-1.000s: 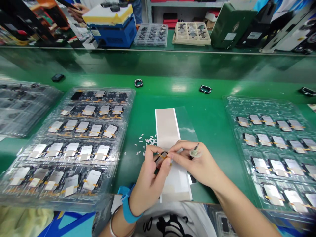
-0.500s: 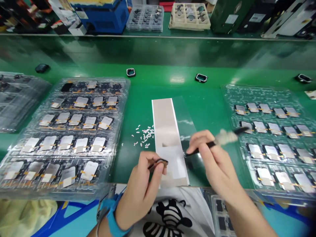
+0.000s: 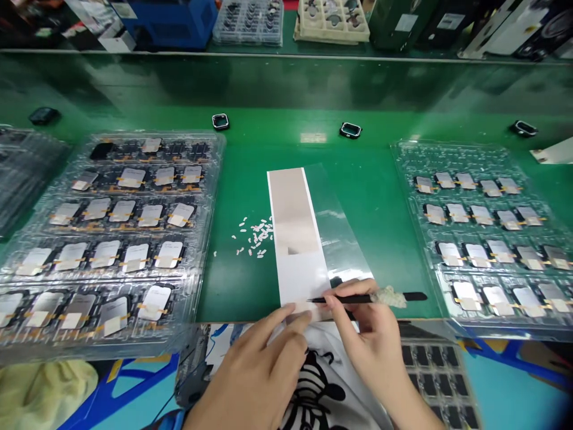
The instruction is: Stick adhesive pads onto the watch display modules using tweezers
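Note:
My right hand [image 3: 369, 325] pinches black tweezers [image 3: 358, 298] wrapped with pale material near the back end. Their tip points left, over the lower part of a long sheet [image 3: 295, 209], beige above and white below. My left hand [image 3: 264, 364] is at the sheet's near end, its fingertips on or just over it. Whether anything lies under the left fingers or palm is hidden. A clear film [image 3: 342, 233] extends from the sheet's right side. Small white pieces [image 3: 259, 237] are scattered left of the sheet.
A clear tray [image 3: 212, 209] of metallic-faced modules stands at left, another tray [image 3: 414, 215] at right. Watch-like frames [image 3: 220, 122] [image 3: 350, 130] lie farther back. A shelf [image 3: 286, 55] behind bears boxes and trays. Another tray [image 3: 441, 382] is below the table edge.
My left hand has come down to the sheet's near end, and the small dark part it held no longer shows. The tweezers have moved left and nearer, over the sheet. The view has shifted.

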`<state>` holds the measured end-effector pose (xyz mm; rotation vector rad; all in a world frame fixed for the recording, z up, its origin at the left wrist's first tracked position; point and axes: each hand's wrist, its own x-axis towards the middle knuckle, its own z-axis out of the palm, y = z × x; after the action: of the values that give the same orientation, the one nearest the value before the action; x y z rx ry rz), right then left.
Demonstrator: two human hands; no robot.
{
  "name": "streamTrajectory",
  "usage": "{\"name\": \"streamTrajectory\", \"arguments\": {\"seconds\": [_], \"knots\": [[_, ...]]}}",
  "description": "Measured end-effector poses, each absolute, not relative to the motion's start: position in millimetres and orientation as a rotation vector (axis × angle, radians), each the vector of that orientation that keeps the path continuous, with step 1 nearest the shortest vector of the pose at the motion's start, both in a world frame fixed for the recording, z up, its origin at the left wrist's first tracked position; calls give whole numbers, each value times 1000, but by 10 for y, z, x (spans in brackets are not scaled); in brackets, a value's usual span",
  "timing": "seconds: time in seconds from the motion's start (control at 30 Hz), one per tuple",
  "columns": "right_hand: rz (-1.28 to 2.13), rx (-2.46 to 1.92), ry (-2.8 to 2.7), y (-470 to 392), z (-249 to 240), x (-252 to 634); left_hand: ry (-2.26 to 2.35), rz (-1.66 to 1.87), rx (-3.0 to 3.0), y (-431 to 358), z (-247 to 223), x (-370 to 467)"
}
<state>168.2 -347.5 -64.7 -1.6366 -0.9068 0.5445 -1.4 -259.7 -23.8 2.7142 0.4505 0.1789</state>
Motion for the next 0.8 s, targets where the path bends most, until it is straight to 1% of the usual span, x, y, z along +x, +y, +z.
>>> {"name": "streamTrajectory", "arguments": {"seconds": [0.13,0.3,0.43,0.6,0.8], "knots": [[625,-1584,-819,-3471,-634,1668,320,189,2889,-2605,-263,-55],[573,-1629,-849,-3476,-627,1675,255,252,2982,-2582,-242,-45],[609,-1599,-849,-3467,-607,1687,206,226,3029,-2575,-211,-3],[618,-1602,-857,-3478,-607,1682,58,127,3019,-2567,-190,18],[557,-1602,-839,-3492,-604,1660,83,118,2923,-2560,-172,37]]}}
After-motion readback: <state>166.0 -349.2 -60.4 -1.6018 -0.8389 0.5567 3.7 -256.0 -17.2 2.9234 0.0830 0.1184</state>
